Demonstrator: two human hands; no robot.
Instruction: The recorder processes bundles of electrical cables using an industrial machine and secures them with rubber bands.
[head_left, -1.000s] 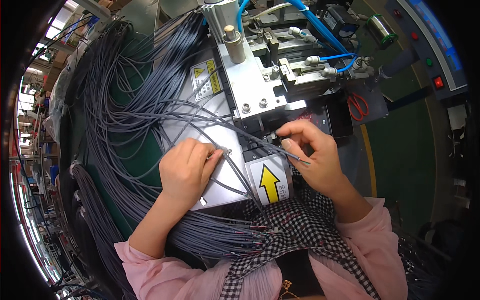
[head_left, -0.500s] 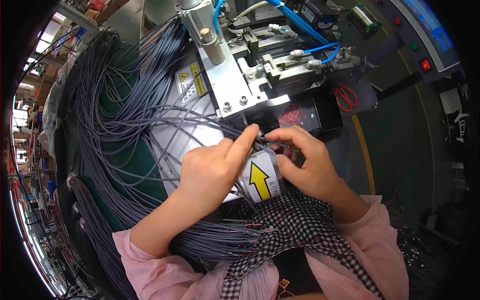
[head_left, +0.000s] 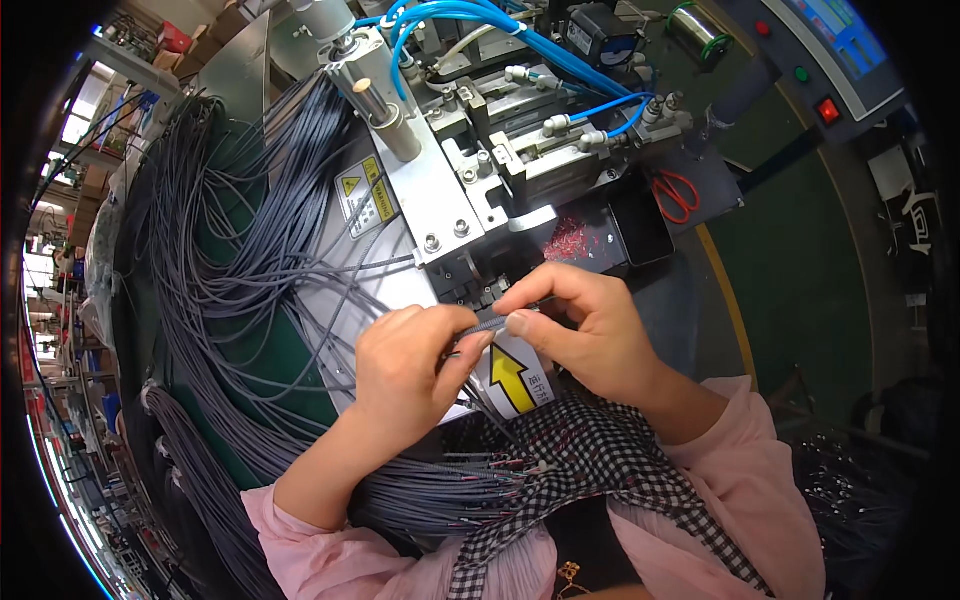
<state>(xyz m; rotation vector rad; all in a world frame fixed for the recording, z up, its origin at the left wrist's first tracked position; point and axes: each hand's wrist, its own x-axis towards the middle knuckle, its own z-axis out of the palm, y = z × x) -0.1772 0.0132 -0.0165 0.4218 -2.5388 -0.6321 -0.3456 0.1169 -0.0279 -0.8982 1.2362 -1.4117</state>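
Note:
My left hand [head_left: 405, 362] is closed in a pinch on a grey cable [head_left: 488, 327], whose gripped stretch looks ribbed. Small coloured wire tips [head_left: 455, 355] show by its fingers. At the other end of this short stretch, my right hand [head_left: 590, 335] pinches the cable between thumb and forefinger. Both hands are just in front of the metal press machine [head_left: 440, 190], above a white plate with a yellow arrow [head_left: 508, 380]. The cable parts inside my fingers are hidden.
Long grey cables [head_left: 225, 270] spread over the left side. A bundle with stripped coloured ends [head_left: 450, 490] lies across my lap. Red scraps [head_left: 572, 240] lie beside a black bin [head_left: 640, 225] and red-handled tool [head_left: 677, 195]. A control panel [head_left: 835, 70] stands at the upper right.
My hands have drawn back from the machine toward me. My left forefinger, stretched out to the machine before, is now curled onto the cable. The whole view has shifted slightly.

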